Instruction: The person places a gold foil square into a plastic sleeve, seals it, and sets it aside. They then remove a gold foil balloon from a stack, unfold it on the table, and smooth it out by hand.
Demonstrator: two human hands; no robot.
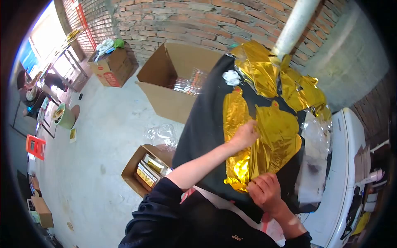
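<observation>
Gold foil pieces [279, 128] lie flat on a black-covered table [202, 136] in front of me. My left hand [246, 134], fingers curled, pinches the foil near the middle, where a narrow piece [235, 111] meets a wider one. Down at the near edge of the foil, my right hand [264, 191] has its fingers closed on the lower end. More crumpled gold foil [258, 68] is heaped at the table's far side, beside a small white crumpled wad [231, 77].
A large open carton [161, 99] with clear packets stands left of the table, a smaller box [134, 167] nearer. Clear plastic [316, 136] and a white appliance [341, 165] are at right. A person [31, 93] sits far left.
</observation>
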